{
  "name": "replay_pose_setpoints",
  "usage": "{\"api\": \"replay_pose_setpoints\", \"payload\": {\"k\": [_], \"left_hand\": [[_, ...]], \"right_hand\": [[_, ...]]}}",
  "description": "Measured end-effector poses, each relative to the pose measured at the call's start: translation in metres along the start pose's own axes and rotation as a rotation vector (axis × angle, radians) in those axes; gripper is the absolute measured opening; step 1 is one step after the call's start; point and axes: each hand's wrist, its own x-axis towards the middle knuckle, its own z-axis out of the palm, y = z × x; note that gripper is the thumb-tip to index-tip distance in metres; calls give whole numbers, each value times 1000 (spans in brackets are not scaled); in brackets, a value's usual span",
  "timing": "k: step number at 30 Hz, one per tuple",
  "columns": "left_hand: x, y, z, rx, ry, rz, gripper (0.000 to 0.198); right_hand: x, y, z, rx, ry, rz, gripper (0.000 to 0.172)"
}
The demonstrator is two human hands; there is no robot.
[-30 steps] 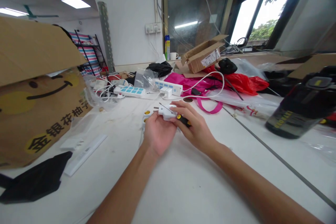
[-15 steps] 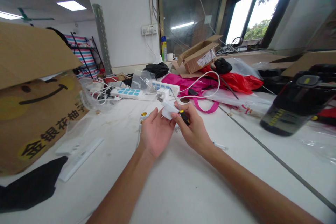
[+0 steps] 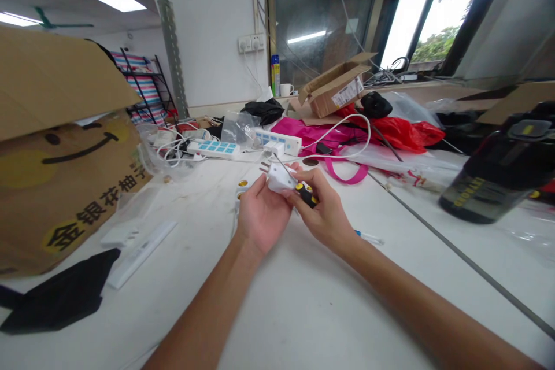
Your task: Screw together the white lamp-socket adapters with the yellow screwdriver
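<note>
A white plug (image 3: pixel 280 178) with metal prongs pointing to the left rests in the fingers of my left hand (image 3: pixel 264 217), whose palm is turned up. My right hand (image 3: pixel 323 205) is closed around the black and yellow handle of a screwdriver (image 3: pixel 306 193). Its thin shaft slants up and left across the plug; I cannot tell whether the tip touches a screw. Right behind the plug sits a white adapter (image 3: pixel 274 149). Part of a white piece with brass-coloured round contacts (image 3: pixel 242 184) shows just left of my left hand.
A large cardboard box (image 3: pixel 69 185) stands on the left, with a white strip (image 3: pixel 142 254) and black cloth (image 3: pixel 65 295) before it. Power strips (image 3: pixel 214 149), cables and bags line the back. A dark bottle (image 3: pixel 489 173) stands right. A blue-tipped clear tool (image 3: pixel 370 237) lies beside my right forearm.
The plug has turned in my left hand, so its flat face with holes now shows. The screwdriver stays in my right hand. The whole view has shifted slightly.
</note>
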Motion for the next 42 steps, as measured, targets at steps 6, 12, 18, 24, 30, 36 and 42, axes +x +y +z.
{"api": "replay_pose_setpoints", "payload": {"k": [6,12,18,24,30,36,42], "left_hand": [[0,-1,1,28,-16,13,50],[-2,-2,4,2,20,17,48],[2,-2,4,14,52,21,47],[2,-3,4,-1,112,20,50],[4,-5,6,-61,120,33,49],[5,0,4,-88,223,104,50],[4,0,5,-72,267,128,49]], "right_hand": [[1,2,-2,-6,1,16,32],[2,5,-2,-15,-26,15,22],[5,7,-3,-84,-86,-7,44],[11,8,-8,-182,-118,-32,42],[10,8,-10,-179,-153,-17,38],[15,0,-14,-89,31,53,37],[21,7,-16,159,95,334,77]]}}
